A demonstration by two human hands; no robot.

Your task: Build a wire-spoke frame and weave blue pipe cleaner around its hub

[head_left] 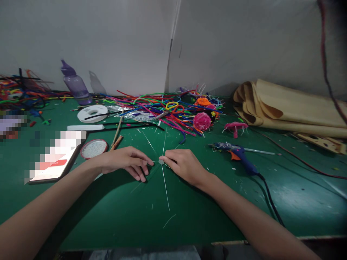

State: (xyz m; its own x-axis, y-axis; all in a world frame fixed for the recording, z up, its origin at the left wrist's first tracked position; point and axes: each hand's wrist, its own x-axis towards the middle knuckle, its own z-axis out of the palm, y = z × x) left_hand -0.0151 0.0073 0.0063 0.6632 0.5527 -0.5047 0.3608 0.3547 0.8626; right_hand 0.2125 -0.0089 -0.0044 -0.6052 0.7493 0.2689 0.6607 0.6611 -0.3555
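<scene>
A small whitish hub [161, 161] with thin clear strands [166, 187] radiating from it like spokes lies low over the green table. My right hand [185, 164] is closed at the hub's right side, thumb and forefinger pinching it. On the other side, my left hand [132, 162] has its fingers apart, palm down. Its foremost fingertip reaches the end of one strand; whether it presses on that strand is hard to see. A loose curved strand [169, 221] lies nearer the table's front edge.
A blue glue gun [244, 159] with a cord lies right. Behind are colourful pipe cleaners [151, 108], a pink fuzzy ball [202, 121] and rolled brown paper [292, 106]. Leftward are a lit phone [58, 159], a dish of beads [94, 148], a white spool [92, 113] and a purple bottle [76, 86].
</scene>
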